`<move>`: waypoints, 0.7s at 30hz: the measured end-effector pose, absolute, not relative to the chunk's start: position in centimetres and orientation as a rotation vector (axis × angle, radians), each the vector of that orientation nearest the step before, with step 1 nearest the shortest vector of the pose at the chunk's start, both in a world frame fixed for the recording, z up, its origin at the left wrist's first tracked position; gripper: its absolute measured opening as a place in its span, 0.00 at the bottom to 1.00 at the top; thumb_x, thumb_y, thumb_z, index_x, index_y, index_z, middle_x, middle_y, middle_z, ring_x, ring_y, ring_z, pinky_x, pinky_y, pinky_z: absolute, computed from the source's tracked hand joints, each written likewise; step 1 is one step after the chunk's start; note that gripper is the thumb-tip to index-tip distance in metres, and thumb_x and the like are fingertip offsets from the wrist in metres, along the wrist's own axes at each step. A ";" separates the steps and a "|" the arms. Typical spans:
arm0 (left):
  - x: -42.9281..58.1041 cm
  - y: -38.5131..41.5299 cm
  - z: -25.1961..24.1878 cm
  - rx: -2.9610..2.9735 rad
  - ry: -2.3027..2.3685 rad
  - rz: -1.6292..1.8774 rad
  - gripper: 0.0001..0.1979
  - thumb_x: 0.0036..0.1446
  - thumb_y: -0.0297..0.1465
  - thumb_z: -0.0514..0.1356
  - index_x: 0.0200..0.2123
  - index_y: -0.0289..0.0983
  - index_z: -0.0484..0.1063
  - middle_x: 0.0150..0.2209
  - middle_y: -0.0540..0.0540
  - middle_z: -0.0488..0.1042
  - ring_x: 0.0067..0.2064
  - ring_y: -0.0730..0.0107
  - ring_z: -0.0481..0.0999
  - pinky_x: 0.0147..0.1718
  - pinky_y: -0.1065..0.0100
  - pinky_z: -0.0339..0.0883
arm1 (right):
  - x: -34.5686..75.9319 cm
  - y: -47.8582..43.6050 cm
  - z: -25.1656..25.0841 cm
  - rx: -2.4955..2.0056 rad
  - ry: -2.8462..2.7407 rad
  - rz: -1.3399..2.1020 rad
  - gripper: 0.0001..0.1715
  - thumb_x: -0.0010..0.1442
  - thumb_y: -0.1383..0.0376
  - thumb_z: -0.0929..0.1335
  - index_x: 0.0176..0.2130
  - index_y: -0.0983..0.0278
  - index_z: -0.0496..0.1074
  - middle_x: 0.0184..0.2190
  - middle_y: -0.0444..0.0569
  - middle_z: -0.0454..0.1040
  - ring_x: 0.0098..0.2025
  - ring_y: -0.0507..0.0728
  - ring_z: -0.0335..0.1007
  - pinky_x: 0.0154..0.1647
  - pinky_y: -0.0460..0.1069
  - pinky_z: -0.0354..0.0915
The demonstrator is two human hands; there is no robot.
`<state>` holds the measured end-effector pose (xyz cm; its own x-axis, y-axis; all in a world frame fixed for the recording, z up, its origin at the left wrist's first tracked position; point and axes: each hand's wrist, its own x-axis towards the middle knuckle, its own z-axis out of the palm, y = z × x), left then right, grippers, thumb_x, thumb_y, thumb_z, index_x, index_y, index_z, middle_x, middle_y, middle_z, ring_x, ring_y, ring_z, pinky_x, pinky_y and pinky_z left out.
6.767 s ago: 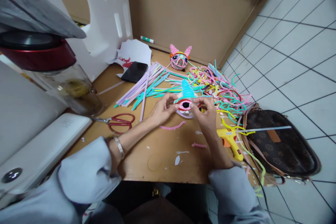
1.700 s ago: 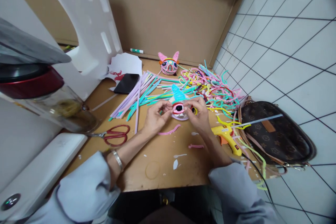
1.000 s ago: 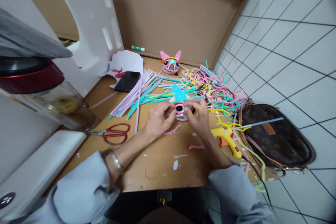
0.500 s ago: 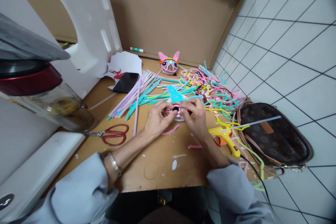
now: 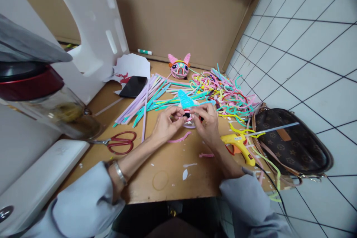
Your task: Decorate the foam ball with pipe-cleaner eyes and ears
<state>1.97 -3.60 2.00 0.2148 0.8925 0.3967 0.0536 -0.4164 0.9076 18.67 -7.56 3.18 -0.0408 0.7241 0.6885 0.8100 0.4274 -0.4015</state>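
Note:
Both hands close on a small pipe-cleaner animal head [image 5: 186,99] with blue ears, just above the table. My left hand [image 5: 169,122] pinches its left side, with thumb and forefinger by a black eye spot and pink trim. On the other side my right hand [image 5: 208,122] presses its fingertips to the front. Much of the head's face is hidden behind my fingers. A curved pink pipe-cleaner piece [image 5: 182,137] lies below the hands. Behind stands another animal head [image 5: 179,69], with pink ears and big eyes.
Straight pipe cleaners [image 5: 136,104] and a tangled pile [image 5: 231,96] lie behind the hands. To the left are red-handled scissors [image 5: 121,143], a phone [image 5: 133,86] and a glass jug [image 5: 75,115]. A yellow glue gun [image 5: 238,145] and a brown bag [image 5: 295,141] are at right.
Almost nothing differs. My hands stay on the blue-eared head with only slight finger shifts, and the view moves a little.

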 end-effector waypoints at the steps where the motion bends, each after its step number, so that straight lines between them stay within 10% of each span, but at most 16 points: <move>1: 2.0 -3.6 2.0 1.676 0.891 1.298 0.07 0.50 0.34 0.66 0.31 0.37 0.75 0.30 0.49 0.73 0.30 0.72 0.70 0.29 0.71 0.65 | 18.7 -7.6 3.2 -1.321 -1.786 -0.123 0.10 0.66 0.63 0.67 0.41 0.57 0.80 0.39 0.49 0.72 0.45 0.60 0.68 0.50 0.58 0.62; 21: 2.0 -3.5 2.1 1.622 0.867 1.250 0.08 0.49 0.33 0.66 0.32 0.36 0.75 0.30 0.50 0.70 0.31 0.73 0.67 0.30 0.71 0.63 | 18.9 -7.5 3.0 -1.344 -1.801 -0.126 0.09 0.66 0.64 0.68 0.41 0.57 0.80 0.40 0.49 0.73 0.47 0.59 0.69 0.52 0.57 0.62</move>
